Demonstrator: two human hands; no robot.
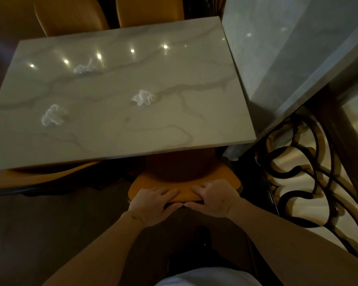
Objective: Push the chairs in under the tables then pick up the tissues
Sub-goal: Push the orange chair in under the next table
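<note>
Both hands, the left hand (155, 201) and right hand (214, 198) side by side, clamp the top edge of an orange chair (186, 187) whose seat sits partly beneath the marble tabletop (174, 124). Three crumpled tissues lie well apart on the tabletop: one near the left edge (52, 115), one at centre (143, 97), one farther back (85, 67)

Counter (116, 129) top open between three scattered tissues (142, 97); right side blocked by railing (310, 162).
</note>
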